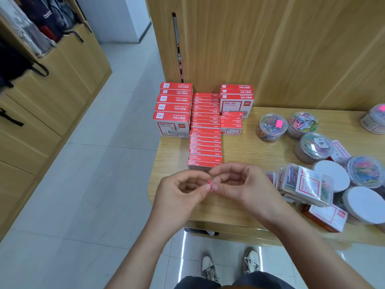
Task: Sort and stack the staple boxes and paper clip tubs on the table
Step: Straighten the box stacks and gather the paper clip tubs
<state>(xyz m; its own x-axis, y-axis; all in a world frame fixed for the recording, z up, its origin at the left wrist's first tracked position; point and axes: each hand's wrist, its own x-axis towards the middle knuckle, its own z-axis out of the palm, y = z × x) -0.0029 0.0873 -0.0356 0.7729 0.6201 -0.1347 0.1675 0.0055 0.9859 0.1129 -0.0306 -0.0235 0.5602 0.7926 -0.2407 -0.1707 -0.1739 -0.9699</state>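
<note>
Red staple boxes stand in three groups at the table's left: a tall left stack [173, 110], a long middle row [205, 130] and a right stack [236, 101]. Round clear paper clip tubs [270, 127] with coloured clips lie scattered on the right, some on their sides [306, 184], some showing white bases [332, 175]. Over the table's front edge, my left hand [181, 192] and my right hand [241, 184] meet fingertip to fingertip. Together they pinch a tiny pink scrap [210, 185].
The wooden table [239, 147] butts against a wooden wall panel behind. Its left edge drops to a tiled floor [93, 163]. Wooden lockers [41, 90] with bags on top line the left side. A red-framed flat pack [327, 217] lies at the front right edge.
</note>
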